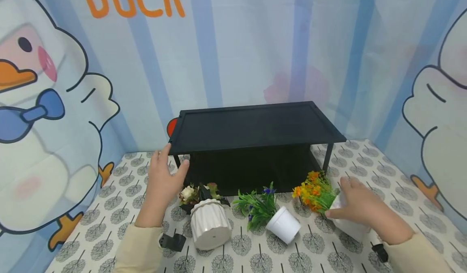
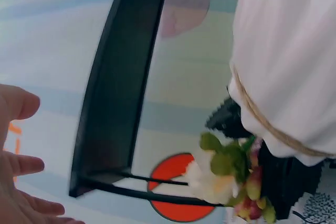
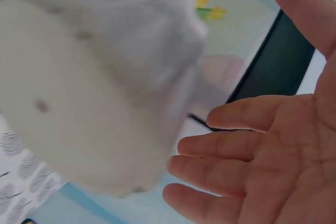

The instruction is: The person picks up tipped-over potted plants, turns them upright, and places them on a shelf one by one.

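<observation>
My left hand (image 1: 165, 183) is raised beside the left front corner of a black two-tier shelf (image 1: 255, 127), fingers spread and holding nothing. Below and right of it lies a ribbed white flowerpot (image 1: 211, 226) with a cord round its rim and cream flowers (image 1: 188, 194). At the right, my right hand (image 1: 361, 208) hovers over a tipped white flowerpot (image 3: 79, 98) with orange and yellow flowers (image 1: 313, 192). In the right wrist view its fingers are extended beside the pot, with a gap between. Between the hands lies a small white flowerpot (image 1: 284, 225) with purple-flowered greenery (image 1: 257, 208).
The shelf stands at the back of a table covered by a tree-print cloth (image 1: 127, 202). Its lower tier (image 1: 248, 169) lies in shadow under the top board. A duck-print curtain (image 1: 240, 41) hangs behind and on both sides.
</observation>
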Available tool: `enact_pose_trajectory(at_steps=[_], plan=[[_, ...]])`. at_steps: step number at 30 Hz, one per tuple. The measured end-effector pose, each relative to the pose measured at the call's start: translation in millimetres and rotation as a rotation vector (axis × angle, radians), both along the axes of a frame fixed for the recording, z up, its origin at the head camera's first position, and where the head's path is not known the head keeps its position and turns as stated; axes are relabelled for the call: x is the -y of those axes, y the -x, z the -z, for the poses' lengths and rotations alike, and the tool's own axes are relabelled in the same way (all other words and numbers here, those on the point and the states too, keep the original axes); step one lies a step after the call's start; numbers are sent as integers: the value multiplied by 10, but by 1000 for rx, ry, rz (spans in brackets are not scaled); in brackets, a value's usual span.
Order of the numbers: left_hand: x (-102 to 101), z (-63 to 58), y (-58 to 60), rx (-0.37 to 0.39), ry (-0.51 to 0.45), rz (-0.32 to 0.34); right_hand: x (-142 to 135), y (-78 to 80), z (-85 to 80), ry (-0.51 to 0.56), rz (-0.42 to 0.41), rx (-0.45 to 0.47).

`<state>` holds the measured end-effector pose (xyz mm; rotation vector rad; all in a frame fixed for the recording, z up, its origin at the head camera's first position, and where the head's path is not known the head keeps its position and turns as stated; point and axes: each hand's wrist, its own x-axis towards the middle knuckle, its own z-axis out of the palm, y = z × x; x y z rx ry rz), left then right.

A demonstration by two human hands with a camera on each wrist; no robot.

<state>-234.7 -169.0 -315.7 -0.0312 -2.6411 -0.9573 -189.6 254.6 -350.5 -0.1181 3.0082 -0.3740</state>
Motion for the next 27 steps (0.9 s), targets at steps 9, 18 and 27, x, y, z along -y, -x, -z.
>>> enact_pose_trajectory(at_steps=[9,18,27], plan=[[135,138,264,-9,-179,-11,-181,38,152,16,59,74],[109,262,404,3,-315,2,-224,63,267,13,101,154],[91,313,528,-128,-373,-41,-208,106,246,17,133,187]])
